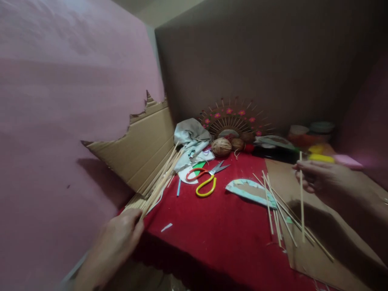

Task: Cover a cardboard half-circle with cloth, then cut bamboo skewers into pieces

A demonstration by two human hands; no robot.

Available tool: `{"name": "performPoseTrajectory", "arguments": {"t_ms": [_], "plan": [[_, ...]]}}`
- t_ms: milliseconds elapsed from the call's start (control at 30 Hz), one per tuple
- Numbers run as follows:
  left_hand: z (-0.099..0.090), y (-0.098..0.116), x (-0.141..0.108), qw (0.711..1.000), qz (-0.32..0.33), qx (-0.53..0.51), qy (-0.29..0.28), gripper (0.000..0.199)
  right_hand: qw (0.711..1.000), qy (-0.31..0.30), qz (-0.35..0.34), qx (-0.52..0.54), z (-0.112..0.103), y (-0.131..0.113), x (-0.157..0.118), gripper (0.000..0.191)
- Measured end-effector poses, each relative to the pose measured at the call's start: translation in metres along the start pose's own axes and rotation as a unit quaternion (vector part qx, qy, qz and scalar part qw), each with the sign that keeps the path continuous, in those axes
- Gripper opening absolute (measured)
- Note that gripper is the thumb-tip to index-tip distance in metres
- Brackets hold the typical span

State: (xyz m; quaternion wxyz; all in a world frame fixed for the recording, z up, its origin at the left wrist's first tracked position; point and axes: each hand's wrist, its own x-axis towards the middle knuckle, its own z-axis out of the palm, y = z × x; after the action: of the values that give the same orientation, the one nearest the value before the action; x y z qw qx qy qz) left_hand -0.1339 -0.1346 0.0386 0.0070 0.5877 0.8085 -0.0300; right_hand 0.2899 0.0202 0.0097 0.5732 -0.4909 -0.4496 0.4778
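At the table's left edge my left hand [119, 232] has its fingers closed on a bundle of thin wooden sticks [162, 182]. My right hand [318, 178] pinches one wooden stick [302, 202] upright above the cardboard sheet [333, 214] on the right. Below and beside it, several loose sticks [285, 210] lie crossed over the cardboard and the red cloth. Some of them rest on a half-round piece covered in pale blue paper [250, 193]. Scissors [209, 178] with orange and yellow handles lie partly spread in the middle.
A torn cardboard panel [139, 153] leans on the left wall. Crumpled pale cloth [190, 135], balls of twine [221, 147] and a stick fan with pink flowers [230, 117] stand at the back. Tubs [321, 128] sit back right. Red cloth [197, 218] covers the table.
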Motion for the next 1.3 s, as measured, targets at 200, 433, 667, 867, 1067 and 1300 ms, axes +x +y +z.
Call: {"name": "performPoseTrajectory", "arguments": {"t_ms": [200, 433, 667, 867, 1067, 1300], "plan": [[-0.013, 0.09, 0.033, 0.971, 0.234, -0.036, -0.024, 0.023, 0.994, -0.003, 0.084, 0.073, 0.0, -0.005, -0.003, 0.011], [0.006, 0.155, 0.091, 0.973, 0.227, 0.019, -0.035, 0.021, 0.991, -0.009, 0.088, 0.098, -0.001, -0.003, -0.003, 0.012], [0.006, 0.155, 0.099, 0.978, 0.209, -0.007, -0.014, 0.027, 0.99, -0.039, 0.077, 0.109, 0.001, 0.001, -0.005, 0.011], [-0.008, 0.148, 0.071, 0.949, 0.276, -0.149, 0.028, 0.027, 0.992, -0.074, 0.005, 0.1, 0.015, -0.016, -0.018, 0.016], [0.013, 0.18, 0.037, 0.796, 0.442, -0.413, -0.009, 0.014, 0.986, -0.118, -0.102, 0.059, 0.041, -0.038, -0.043, 0.018], [0.036, 0.199, 0.037, 0.809, 0.452, -0.371, 0.053, 0.014, 0.982, -0.153, -0.106, -0.024, 0.057, -0.045, -0.059, 0.019]]}}
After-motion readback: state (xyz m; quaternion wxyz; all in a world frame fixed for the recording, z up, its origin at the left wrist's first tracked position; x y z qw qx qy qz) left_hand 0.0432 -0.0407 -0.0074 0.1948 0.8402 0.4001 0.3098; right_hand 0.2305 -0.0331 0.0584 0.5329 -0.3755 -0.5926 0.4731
